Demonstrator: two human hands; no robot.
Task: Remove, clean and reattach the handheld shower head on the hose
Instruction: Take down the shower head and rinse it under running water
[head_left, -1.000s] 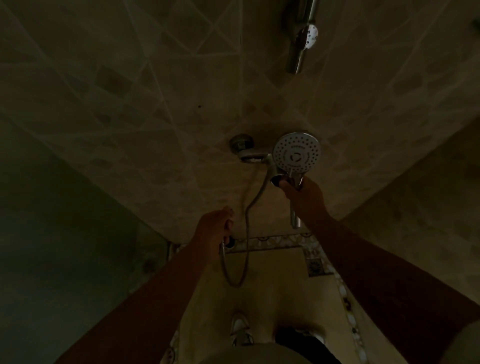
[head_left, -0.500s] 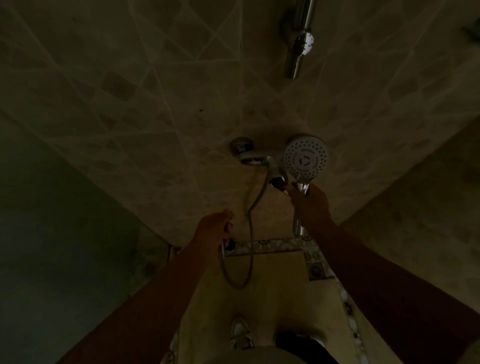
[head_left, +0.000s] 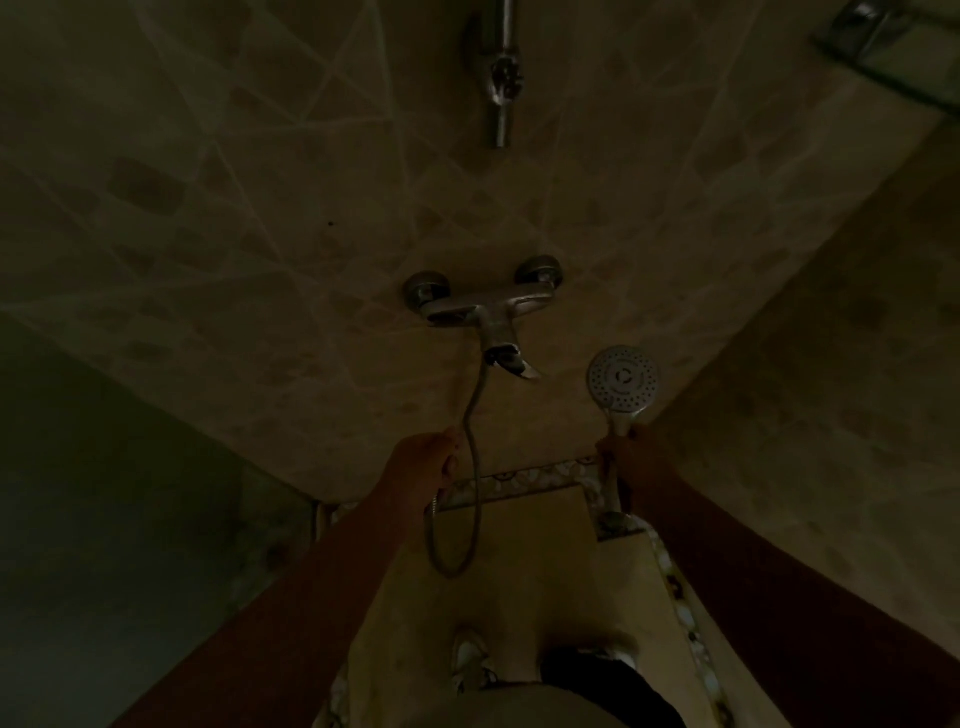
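Low on the left of the dim stall, the person's left hand (head_left: 423, 462) is curled round the flexible silver metal shower hose (head_left: 470, 441), its grip closed near the free end. The hose climbs from the fist to the chrome wall-mounted mixer tap (head_left: 480, 309) and also sags in a loop (head_left: 452, 561) below the hand (slack left hanging, probably so the end can be brought across without pulling on the tap). Holding it just short of the end would keep the fitting steady and pointed for threading, though the fitting itself is too dark to make out.

Further right and a little higher, the round white-faced shower head with its chrome handle (head_left: 622, 379) stands upright, spray face toward the camera. The right hand (head_left: 621, 457) grips the handle, fingers wrapped tight, with the lower end of the handle sticking out beneath the fist. That leaves the threaded end open to meet the hose. Head and hose are apart, so the head is off, and I judge the step in hand to be lining the two ends up for reattachment.

Above, a chrome vertical rail with its holder (head_left: 501, 78) is fixed to the beige tiled wall (head_left: 260, 208); the head is nowhere near it.
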